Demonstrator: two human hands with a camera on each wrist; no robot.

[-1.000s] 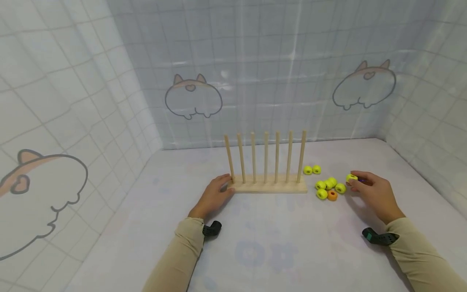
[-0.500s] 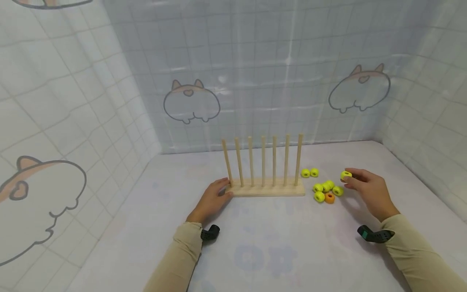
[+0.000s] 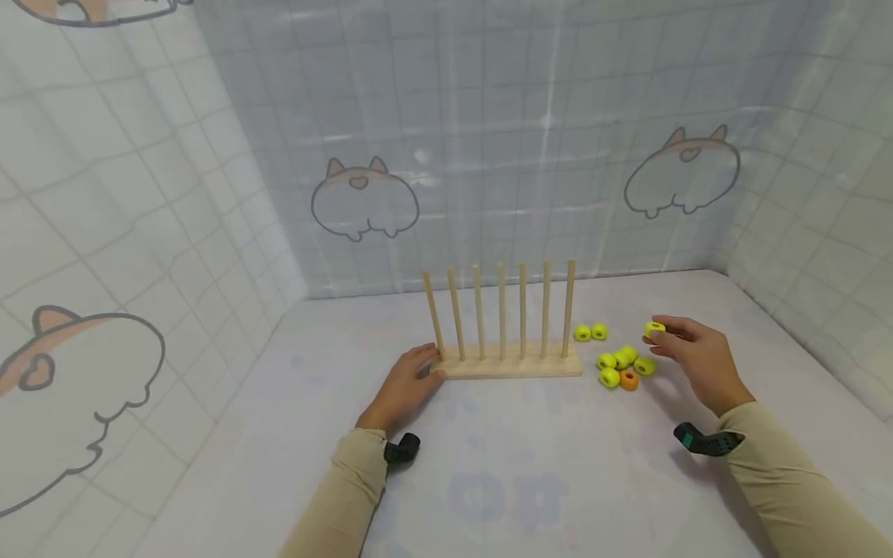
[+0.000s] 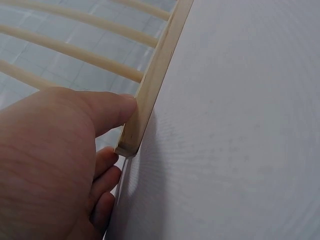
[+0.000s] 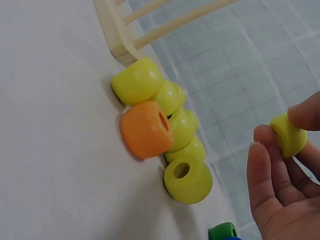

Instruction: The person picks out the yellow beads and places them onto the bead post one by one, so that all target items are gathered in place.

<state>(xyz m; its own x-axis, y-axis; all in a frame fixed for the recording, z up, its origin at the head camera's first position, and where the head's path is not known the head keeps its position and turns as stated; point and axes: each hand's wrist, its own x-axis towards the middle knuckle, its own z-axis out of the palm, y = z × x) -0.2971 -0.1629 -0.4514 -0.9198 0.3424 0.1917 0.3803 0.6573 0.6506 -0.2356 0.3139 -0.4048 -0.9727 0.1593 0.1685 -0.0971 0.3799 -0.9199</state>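
Note:
My left hand [image 3: 403, 384] holds the left end of a wooden peg rack [image 3: 512, 364], a flat base with a row of several bare upright pegs. In the left wrist view its thumb [image 4: 112, 111] presses on the front edge of the base [image 4: 145, 107], while the other fingers lie round the end. Off to the right, my right hand [image 3: 701, 358] pinches a yellow bead [image 3: 654, 330] above the table, between thumb and fingers. Below and left of that hand lie several yellow beads [image 3: 610, 377] and an orange bead [image 3: 629, 380], its hole showing in the right wrist view.
Two more yellow beads [image 3: 591, 332] sit beside the rack's right end. A green bead [image 5: 223, 231] and a sliver of something blue show at the bottom of the right wrist view. Tile-patterned sheets [image 3: 453, 116] enclose the table at the back and sides.
My right hand has lifted the yellow bead slightly and carried it left, toward the rack. The left hand stays at the rack's end. The head view has tilted a little.

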